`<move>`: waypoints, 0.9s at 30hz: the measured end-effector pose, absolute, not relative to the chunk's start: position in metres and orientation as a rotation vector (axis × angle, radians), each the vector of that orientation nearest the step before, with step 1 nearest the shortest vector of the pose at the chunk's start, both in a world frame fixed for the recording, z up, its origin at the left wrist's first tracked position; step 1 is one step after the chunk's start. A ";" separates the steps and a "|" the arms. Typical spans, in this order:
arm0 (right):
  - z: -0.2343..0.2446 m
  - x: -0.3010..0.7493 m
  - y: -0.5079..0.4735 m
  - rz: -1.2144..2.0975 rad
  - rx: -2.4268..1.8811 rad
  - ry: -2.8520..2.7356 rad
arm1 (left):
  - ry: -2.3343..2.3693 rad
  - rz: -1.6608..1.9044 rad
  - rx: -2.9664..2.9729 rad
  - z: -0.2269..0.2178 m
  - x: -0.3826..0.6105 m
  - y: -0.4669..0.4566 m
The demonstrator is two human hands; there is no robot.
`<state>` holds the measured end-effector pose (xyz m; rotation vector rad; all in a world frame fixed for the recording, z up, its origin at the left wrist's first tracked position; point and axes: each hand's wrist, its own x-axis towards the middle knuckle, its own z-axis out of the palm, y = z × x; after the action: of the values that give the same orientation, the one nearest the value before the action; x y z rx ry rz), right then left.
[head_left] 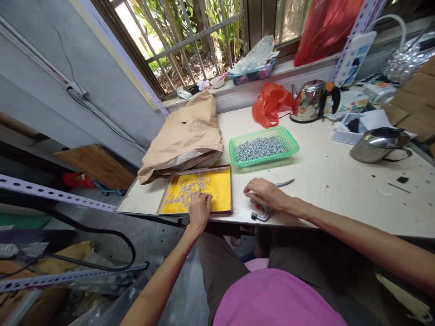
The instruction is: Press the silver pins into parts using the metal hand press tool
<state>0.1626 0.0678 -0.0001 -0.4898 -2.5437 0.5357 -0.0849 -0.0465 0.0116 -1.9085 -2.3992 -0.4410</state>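
Note:
My left hand [200, 207] is over the front of a shallow cardboard tray [222, 183] with a yellow bottom. Its fingers are curled together, and whatever they pinch is too small to make out. Small silvery metal pins [185, 194] lie scattered in the tray beside the fingertips. To the right of the tray, my right hand [267, 192] is low over the table, fingers bent and thumb close to them; what they hold is hidden. Under and around this hand shows a metal hand tool [284, 183], its grey handle pointing right and a bent metal part near the table edge.
Behind the hands stands a green plastic basket [292, 141] full of similar metal pins [261, 149]. A brown paper sack [185, 131] leans behind the tray. Farther back are a red plastic bag [272, 104], a kettle [307, 104] and a steel pitcher [377, 147].

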 end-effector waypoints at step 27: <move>-0.008 0.248 0.035 0.468 -1.258 -2.887 | -3.269 -0.952 -2.438 -0.004 0.020 -0.005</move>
<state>0.2484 0.0353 -0.0081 -1.2577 -2.8870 0.4683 0.0196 -0.0050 -0.0036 -2.4376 -3.2686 -0.9519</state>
